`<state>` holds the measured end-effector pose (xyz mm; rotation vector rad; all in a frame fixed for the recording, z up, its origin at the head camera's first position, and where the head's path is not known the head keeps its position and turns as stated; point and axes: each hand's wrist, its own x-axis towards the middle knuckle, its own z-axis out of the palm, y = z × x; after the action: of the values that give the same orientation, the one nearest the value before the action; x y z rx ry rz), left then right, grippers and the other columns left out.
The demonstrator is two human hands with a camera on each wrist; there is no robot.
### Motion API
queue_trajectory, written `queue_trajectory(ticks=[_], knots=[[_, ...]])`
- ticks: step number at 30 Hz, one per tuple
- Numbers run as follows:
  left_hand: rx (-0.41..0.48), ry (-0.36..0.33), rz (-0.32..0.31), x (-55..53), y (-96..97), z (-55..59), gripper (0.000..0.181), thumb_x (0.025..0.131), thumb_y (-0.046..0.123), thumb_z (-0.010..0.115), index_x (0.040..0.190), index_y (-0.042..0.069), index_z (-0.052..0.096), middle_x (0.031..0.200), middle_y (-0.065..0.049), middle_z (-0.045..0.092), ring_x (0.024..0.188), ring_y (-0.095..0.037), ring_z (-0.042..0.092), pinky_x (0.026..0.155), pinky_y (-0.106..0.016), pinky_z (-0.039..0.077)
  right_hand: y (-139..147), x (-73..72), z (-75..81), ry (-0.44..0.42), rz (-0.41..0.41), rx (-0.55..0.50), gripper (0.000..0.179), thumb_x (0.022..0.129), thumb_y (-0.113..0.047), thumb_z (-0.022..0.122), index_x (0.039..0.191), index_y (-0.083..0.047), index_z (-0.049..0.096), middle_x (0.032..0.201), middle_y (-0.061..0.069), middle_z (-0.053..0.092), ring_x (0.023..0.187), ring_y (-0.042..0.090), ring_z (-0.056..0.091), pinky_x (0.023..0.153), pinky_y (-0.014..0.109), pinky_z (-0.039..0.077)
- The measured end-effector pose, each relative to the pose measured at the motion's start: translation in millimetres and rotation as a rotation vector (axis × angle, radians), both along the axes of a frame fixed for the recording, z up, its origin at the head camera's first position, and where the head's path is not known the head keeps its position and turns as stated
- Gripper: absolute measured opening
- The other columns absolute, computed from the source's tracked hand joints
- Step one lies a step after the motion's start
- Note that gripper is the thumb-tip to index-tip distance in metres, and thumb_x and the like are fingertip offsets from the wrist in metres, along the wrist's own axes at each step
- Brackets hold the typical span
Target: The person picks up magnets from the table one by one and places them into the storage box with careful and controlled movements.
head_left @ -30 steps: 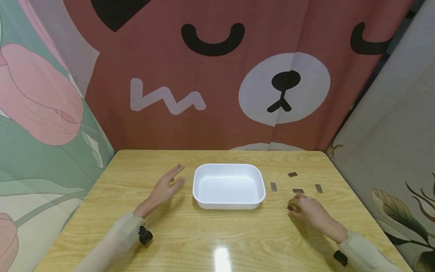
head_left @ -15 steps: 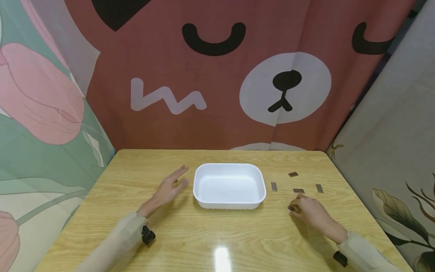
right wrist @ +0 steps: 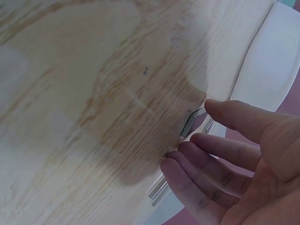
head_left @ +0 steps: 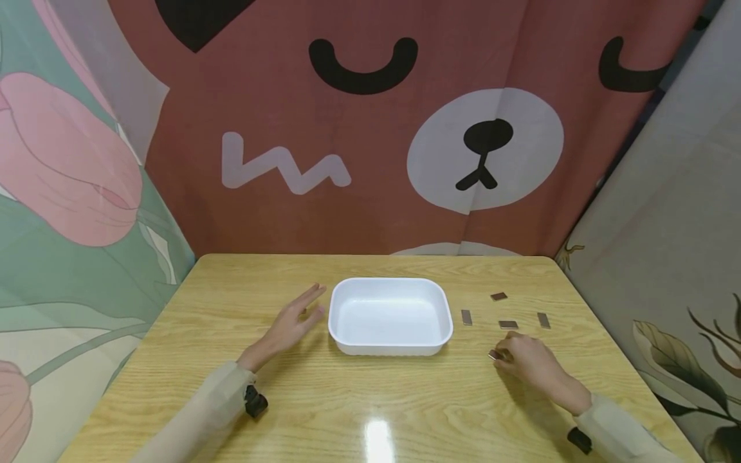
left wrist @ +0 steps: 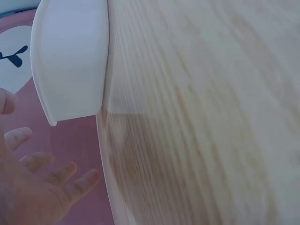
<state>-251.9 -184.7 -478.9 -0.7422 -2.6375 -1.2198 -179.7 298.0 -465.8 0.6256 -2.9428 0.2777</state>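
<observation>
A white plastic tray (head_left: 390, 349) stands on the wooden table. My left hand (head_left: 289, 325) hovers just left of it, fingers extended and thumb apart, holding nothing; in the left wrist view its spread fingers (left wrist: 61, 173) show below the tray's wall. On the tray's right side, my right hand (head_left: 527, 360) is low over the table, thumb and index finger pinching a small, thin, dark rectangular piece with a shiny edge (right wrist: 190, 124). The right wrist view shows this piece tilted, one end at the thumb tip. Other fingers curve loosely beside it.
Several similar flat pieces lie right of the tray: one close to its side (head_left: 466, 317), one farther back (head_left: 498, 296), one just beyond my right hand (head_left: 508, 325), among others. A bear-printed curtain (head_left: 370, 218) hangs behind the table (head_left: 324, 405), with patterned cloths at both sides.
My left hand has drifted a little to the right, closer to the tray. The right hand keeps its place with the small piece between thumb and finger.
</observation>
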Motion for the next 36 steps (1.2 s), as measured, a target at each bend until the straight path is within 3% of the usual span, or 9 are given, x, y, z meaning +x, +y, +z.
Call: queue_trajectory(ticks=[8, 16, 21, 30, 36], knots=[[0.006, -0.031, -0.011, -0.5, 3.1, -1.1, 0.054, 0.103, 0.031, 0.054, 0.151, 0.009, 0.042, 0.159, -0.013, 0.028, 0.141, -0.039, 0.032, 0.102, -0.059, 0.044, -2, -0.1, -0.3, -0.02, -0.016, -0.01, 0.012, 0.078, -0.012, 0.084, 0.075, -0.011, 0.073, 0.072, -0.004, 0.054, 0.057, 0.005, 0.045, 0.046, 0.024, 0.043], [0.015, -0.017, -0.018, -0.3, 5.4, -1.2, 0.055, 0.103, 0.031, 0.055, 0.151, 0.008, 0.042, 0.159, -0.013, 0.029, 0.143, -0.038, 0.03, 0.103, -0.057, 0.045, -1, -0.1, -2.4, -0.017, -0.029, -0.024, 0.011, 0.077, -0.011, 0.085, 0.078, -0.01, 0.074, 0.071, -0.004, 0.054, 0.057, 0.005, 0.047, 0.046, 0.024, 0.044], [0.003, -0.021, -0.038, 0.2, 5.9, -0.7, 0.057, 0.102, 0.034, 0.055, 0.15, 0.006, 0.043, 0.159, -0.014, 0.028, 0.143, -0.04, 0.027, 0.107, -0.06, 0.038, -1, -1.4, -4.0, -0.014, -0.045, -0.026, 0.011, 0.078, -0.012, 0.085, 0.076, -0.01, 0.074, 0.07, -0.004, 0.054, 0.057, 0.005, 0.046, 0.046, 0.025, 0.045], [-0.027, 0.013, -0.084, 1.0, 9.6, -1.2, 0.053, 0.102, 0.026, 0.057, 0.148, 0.004, 0.044, 0.16, -0.01, 0.028, 0.143, -0.039, 0.028, 0.111, -0.061, 0.031, -3, -1.2, -4.3, -0.012, -0.044, -0.035, 0.018, 0.081, -0.012, 0.083, 0.069, -0.013, 0.069, 0.067, -0.005, 0.05, 0.055, 0.006, 0.04, 0.045, 0.023, 0.038], [-0.02, 0.024, -0.107, 0.5, 10.8, -1.8, 0.051, 0.102, 0.019, 0.058, 0.148, 0.001, 0.044, 0.158, -0.017, 0.029, 0.143, -0.041, 0.028, 0.111, -0.06, 0.032, -3, -1.1, -1.8, -0.008, -0.04, -0.037, 0.025, 0.081, -0.011, 0.082, 0.064, -0.015, 0.065, 0.063, -0.006, 0.049, 0.054, 0.006, 0.039, 0.044, 0.022, 0.036]])
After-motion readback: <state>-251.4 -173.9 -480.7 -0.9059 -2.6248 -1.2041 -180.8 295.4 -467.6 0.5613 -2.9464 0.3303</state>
